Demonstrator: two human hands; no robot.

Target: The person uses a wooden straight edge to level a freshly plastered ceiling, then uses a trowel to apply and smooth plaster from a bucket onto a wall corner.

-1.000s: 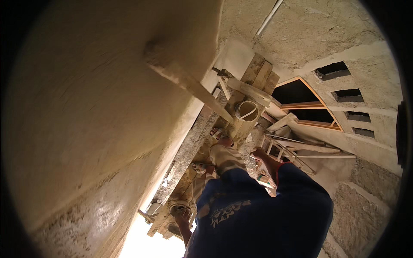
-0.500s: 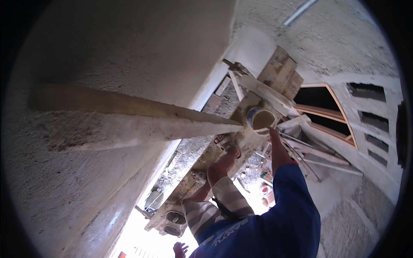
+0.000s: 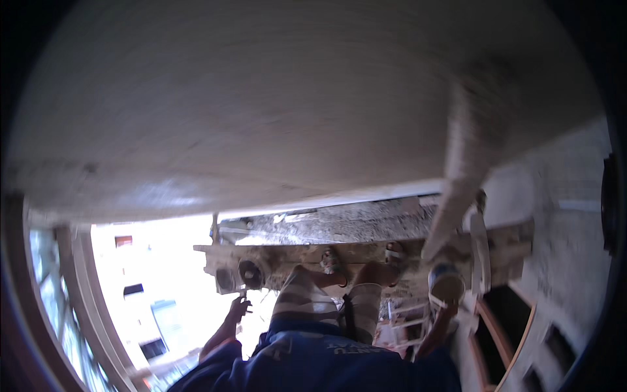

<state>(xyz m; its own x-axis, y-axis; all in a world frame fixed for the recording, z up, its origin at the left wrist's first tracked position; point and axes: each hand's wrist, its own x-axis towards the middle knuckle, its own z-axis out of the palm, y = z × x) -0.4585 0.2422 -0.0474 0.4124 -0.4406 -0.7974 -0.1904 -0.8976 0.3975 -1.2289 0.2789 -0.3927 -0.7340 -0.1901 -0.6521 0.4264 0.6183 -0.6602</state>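
Low at the right, my right hand is closed at the near rim of a light paint bucket, which stands on the plank platform. The bucket's mouth faces up; its inside is too blurred to read. At the lower left my left hand hangs with its fingers apart, just short of a dark round bucket. Motion blurs those fingers, and I make out nothing held in them. Beside the dark bucket, at the platform's left end, sits a greyish round container.
My sandalled feet stand on the wooden planks. A plastered wall fills the far side, with a slanting timber post before it at the right. A wood-framed opening lies lower right; bright open ground drops away lower left.
My view has swung round to the left, bringing the left-hand opening into sight. My left hand has risen toward the dark bucket. My right hand remains at the light bucket's rim.
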